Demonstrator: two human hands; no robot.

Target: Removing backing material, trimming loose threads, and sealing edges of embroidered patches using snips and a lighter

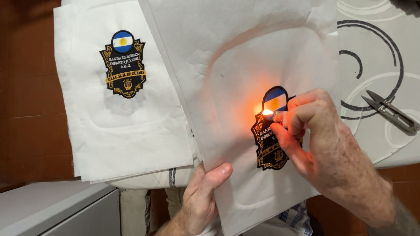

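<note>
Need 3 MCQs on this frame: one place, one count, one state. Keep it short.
1. Where are the thread snips?
A. right of the right hand
B. under the left hand
C. on the left sheet

2. How many embroidered badges show?
A. one
B. two
C. four

3. The lighter in the right hand is:
A. unlit
B. lit
C. lying on the table

Answers:
1 A, they lie on the patterned cloth at the right.
2 B, left badge and right badge.
3 B, a flame glows at the right badge's edge.
</note>
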